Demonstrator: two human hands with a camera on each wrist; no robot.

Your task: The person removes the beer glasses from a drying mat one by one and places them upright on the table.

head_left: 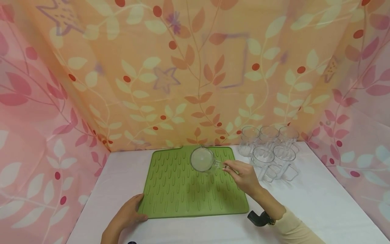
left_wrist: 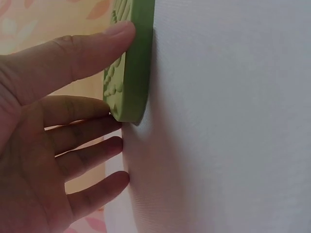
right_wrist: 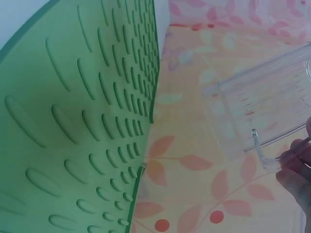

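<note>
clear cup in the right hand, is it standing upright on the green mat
No: the right hand holds the clear cup by its handle, tipped on its side above the green mat, its mouth facing the head camera.

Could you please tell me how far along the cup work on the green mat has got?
Done: nothing stands on the green mat yet. In hand: the right hand holds one clear cup above it; the left hand steadies its corner. Left: five cups wait beside it.
</note>
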